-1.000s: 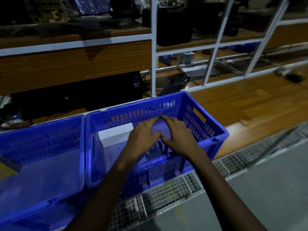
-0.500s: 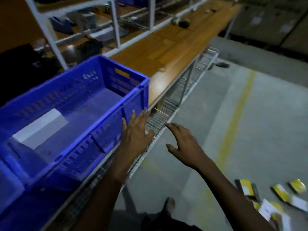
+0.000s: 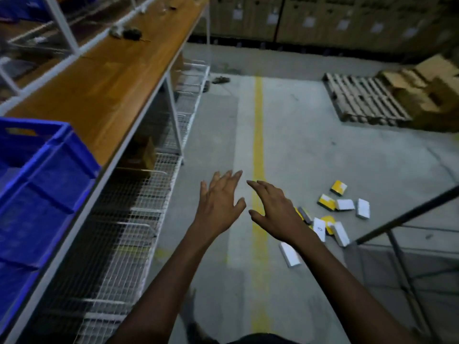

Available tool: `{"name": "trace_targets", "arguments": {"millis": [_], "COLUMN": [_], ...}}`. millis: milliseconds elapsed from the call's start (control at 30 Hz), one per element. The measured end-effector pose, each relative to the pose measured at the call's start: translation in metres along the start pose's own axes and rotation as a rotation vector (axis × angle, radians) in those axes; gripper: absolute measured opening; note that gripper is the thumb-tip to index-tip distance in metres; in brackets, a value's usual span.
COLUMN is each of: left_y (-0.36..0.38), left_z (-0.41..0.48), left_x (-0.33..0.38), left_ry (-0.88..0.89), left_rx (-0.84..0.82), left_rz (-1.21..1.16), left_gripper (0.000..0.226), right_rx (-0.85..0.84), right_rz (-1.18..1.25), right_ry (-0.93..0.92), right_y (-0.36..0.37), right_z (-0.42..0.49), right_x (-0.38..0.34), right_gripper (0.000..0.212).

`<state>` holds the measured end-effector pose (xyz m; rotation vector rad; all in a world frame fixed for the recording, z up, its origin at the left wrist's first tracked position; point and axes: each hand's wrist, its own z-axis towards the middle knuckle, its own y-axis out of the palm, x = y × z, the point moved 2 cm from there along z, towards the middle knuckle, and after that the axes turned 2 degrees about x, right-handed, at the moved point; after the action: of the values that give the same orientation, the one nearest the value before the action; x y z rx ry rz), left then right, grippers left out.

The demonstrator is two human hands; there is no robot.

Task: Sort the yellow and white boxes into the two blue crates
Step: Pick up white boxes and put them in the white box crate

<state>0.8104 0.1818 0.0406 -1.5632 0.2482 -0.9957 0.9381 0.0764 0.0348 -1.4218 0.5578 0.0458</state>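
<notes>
My left hand (image 3: 218, 204) and my right hand (image 3: 275, 212) hover side by side over the concrete floor, fingers spread and holding nothing. Several yellow and white boxes lie scattered on the floor to the right: a yellow box (image 3: 338, 187), another yellow box (image 3: 326, 202), a white box (image 3: 362, 208), and a white box (image 3: 289, 254) nearest me, partly behind my right forearm. One blue crate (image 3: 47, 184) stands on the wooden bench at the left edge; its inside is out of sight.
The wooden bench (image 3: 104, 88) with wire shelving (image 3: 129, 219) beneath runs along the left. A yellow floor line (image 3: 258, 135) passes under my hands. A wooden pallet (image 3: 362, 100) with cardboard cartons sits far right. A dark metal frame (image 3: 402, 219) stands at the right.
My hands left the crate, where a white box stays, and swung right over the floor. The view turned from the crates toward the scattered boxes.
</notes>
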Motion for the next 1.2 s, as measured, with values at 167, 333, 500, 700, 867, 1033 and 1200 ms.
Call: {"name": "trace_targets", "arguments": {"millis": [167, 333, 500, 700, 867, 1033, 1200], "left_y": [0.056, 0.124, 0.179, 0.221, 0.256, 0.306, 0.373], "left_z": [0.002, -0.004, -0.007, 0.010, 0.054, 0.130, 0.222], "left_x": [0.112, 0.227, 0.299, 0.329, 0.332, 0.324, 0.304], "left_ry": [0.143, 0.194, 0.247, 0.216, 0.134, 0.021, -0.097], "left_rx": [-0.076, -0.148, -0.243, -0.321, -0.365, -0.390, -0.410], "left_rz": [0.057, 0.079, 0.138, 0.152, 0.124, 0.070, -0.022], "left_gripper": [0.071, 0.069, 0.074, 0.081, 0.087, 0.091, 0.092], "right_rx": [0.074, 0.122, 0.143, 0.132, 0.075, -0.046, -0.122], "right_rz": [0.027, 0.103, 0.194, 0.227, 0.261, 0.227, 0.131], "right_ry": [0.118, 0.202, 0.327, 0.390, 0.465, 0.527, 0.545], "right_y": [-0.038, -0.067, -0.082, -0.080, -0.065, -0.033, 0.010], "right_z": [-0.056, -0.119, -0.163, -0.173, -0.155, -0.109, -0.043], "right_x": [0.095, 0.199, 0.289, 0.361, 0.406, 0.457, 0.531], "right_gripper": [0.071, 0.069, 0.070, 0.070, 0.069, 0.073, 0.074]}}
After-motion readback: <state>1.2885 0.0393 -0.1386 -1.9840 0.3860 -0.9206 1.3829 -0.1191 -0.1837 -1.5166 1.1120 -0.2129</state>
